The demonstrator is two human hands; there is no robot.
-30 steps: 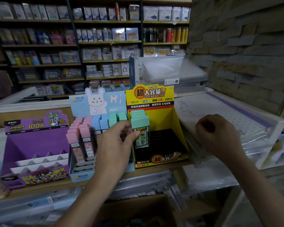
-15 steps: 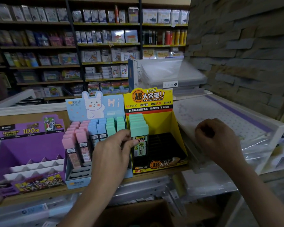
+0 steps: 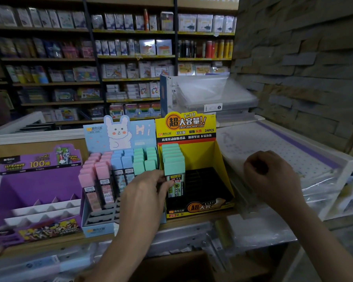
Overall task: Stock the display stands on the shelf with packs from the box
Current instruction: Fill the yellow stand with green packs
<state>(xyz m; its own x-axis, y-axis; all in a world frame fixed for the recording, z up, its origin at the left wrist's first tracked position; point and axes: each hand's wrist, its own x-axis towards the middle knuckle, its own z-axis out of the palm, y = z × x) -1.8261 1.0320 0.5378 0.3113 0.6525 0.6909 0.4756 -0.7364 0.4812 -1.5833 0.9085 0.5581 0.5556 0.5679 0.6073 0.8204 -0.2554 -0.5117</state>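
A yellow display stand (image 3: 204, 155) sits on the wooden shelf, with a row of mint-green packs in its left column. My left hand (image 3: 145, 192) pinches the front mint pack (image 3: 174, 169) by its left edge, thumb on its label. To the left, a blue rabbit stand (image 3: 98, 231) is filled with pink, blue and green packs (image 3: 102, 169). My right hand (image 3: 273, 176) is curled in a fist to the right of the yellow stand, over plastic-wrapped goods, with nothing visible in it. The brown cardboard box (image 3: 177, 267) shows dimly below the shelf edge.
A purple stand (image 3: 39, 184) with bare white tiers is at far left. Plastic-wrapped paper pads (image 3: 283, 151) and clear folders (image 3: 208, 94) lie to the right, against a stone wall (image 3: 304, 58). Stocked store shelves (image 3: 130, 58) fill the background.
The view has tilted a little, so the stands sit lower in the frame. My left hand stays on the front mint pack and my right fist has barely moved.
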